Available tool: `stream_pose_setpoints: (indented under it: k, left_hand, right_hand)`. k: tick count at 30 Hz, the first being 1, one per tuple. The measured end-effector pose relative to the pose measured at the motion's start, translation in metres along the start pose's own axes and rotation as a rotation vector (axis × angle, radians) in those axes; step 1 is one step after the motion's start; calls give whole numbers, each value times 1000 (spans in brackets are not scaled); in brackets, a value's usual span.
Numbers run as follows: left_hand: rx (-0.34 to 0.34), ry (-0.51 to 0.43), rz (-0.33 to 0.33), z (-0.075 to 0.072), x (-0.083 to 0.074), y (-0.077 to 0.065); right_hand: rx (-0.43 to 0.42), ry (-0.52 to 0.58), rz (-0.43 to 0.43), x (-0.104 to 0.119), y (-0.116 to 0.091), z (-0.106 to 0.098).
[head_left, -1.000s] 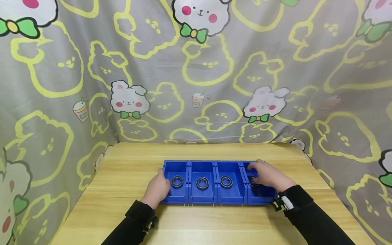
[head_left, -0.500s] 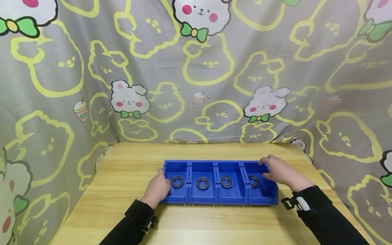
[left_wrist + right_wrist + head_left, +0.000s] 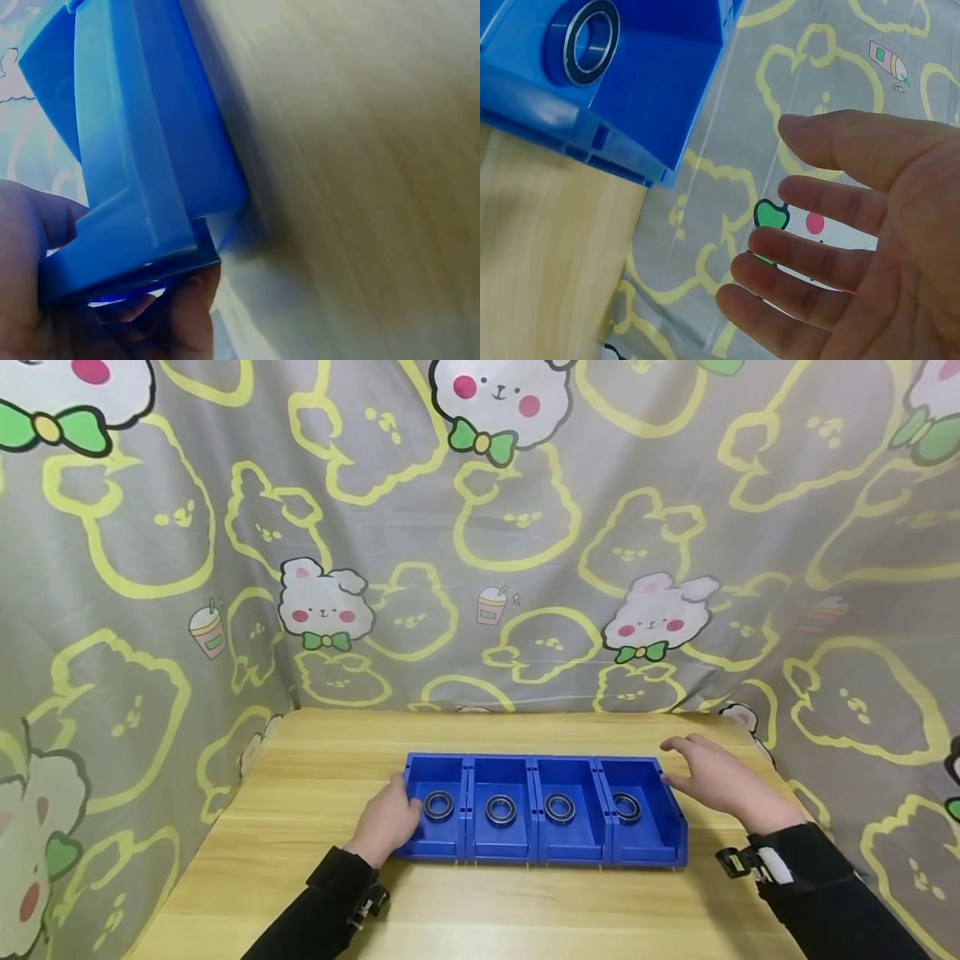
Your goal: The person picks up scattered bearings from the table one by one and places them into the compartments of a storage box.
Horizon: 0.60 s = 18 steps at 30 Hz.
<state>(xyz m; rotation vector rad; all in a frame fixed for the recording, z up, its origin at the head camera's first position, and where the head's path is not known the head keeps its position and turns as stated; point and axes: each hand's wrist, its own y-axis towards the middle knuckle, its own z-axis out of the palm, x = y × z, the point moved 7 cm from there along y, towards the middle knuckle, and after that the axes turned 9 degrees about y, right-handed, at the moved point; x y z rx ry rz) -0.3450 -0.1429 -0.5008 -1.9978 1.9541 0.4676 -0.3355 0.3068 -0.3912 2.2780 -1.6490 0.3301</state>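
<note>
Several blue plastic bins (image 3: 645,853) stand joined in a row on the table, with one ball bearing in each. In the head view these are a far-left bearing (image 3: 438,806), two middle bearings and a far-right bearing (image 3: 626,808). My left hand (image 3: 385,818) grips the side wall of the leftmost bin; in the left wrist view the thumb and fingers (image 3: 193,315) lie on opposite sides of the blue wall. Just off the row's right end is my right hand (image 3: 723,783), holding nothing. Its fingers (image 3: 810,259) are spread and relaxed in the right wrist view, apart from the bin.
The bins rest on a wood-grain table (image 3: 480,906). A grey curtain (image 3: 420,535) with cartoon prints hangs behind the table and along both sides. Each black sleeve carries a small wrist-worn device.
My right hand has left the far-right bin, moving right past its side wall and uncovering the bearing there. My left hand keeps its grip, and the bearings stay in their bins.
</note>
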Motion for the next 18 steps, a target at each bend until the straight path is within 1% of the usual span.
stream_pose_setpoints:
  k: [5,8,15,18]
  left_hand:
    - [-61,23,9,-4,4,-1]
    - [-86,42,15,-10,5,-3]
    - [-158,88,74,-42,8,-8]
    - [-168,114,98,-52,11,-9]
  right_hand:
    - [-13,1,20,-7,-3,1]
    - [-14,8,29,-10,-6,5]
    - [-18,15,24,-13,-11,11]
    - [-23,-6,17,-15,-12,15]
